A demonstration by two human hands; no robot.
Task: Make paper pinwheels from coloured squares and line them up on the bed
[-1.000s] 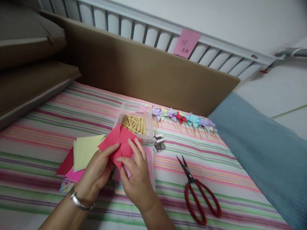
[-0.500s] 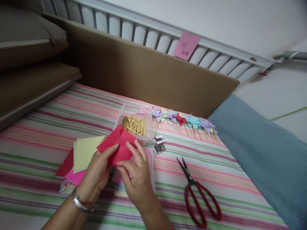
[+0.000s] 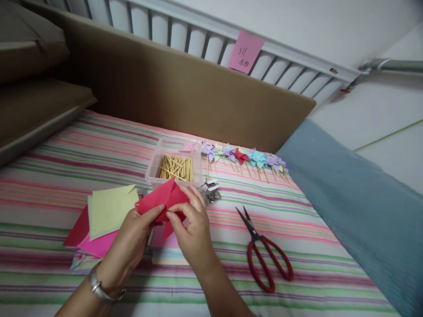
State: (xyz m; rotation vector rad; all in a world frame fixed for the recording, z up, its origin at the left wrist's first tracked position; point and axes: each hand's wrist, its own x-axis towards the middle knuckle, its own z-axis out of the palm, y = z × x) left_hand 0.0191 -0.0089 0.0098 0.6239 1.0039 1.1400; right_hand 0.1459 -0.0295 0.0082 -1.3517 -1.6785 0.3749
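Left hand [image 3: 134, 235] gripping red paper [image 3: 153, 199] near frame center, right hand [image 3: 195, 226] pinching it, scissors [image 3: 255, 236] lying lower right of center.

- Left hand [image 3: 134, 235]: bare, five-fingered, ungloved.
- Left wrist: silver-coloured metal bracelet [image 3: 95, 285], shiny, curved, fairly narrow band; follows the round of the wrist, bright highlights along it.
- Small break or joint on the band's outer side; too blurred to tell which. Engraving or markings: can't tell.
- Left forearm [image 3: 81, 300]: bare up to frame edge.
- Right hand [image 3: 194, 231]: bare too.
- Right wrist and forearm [image 3: 223, 288]: bare to frame edge.
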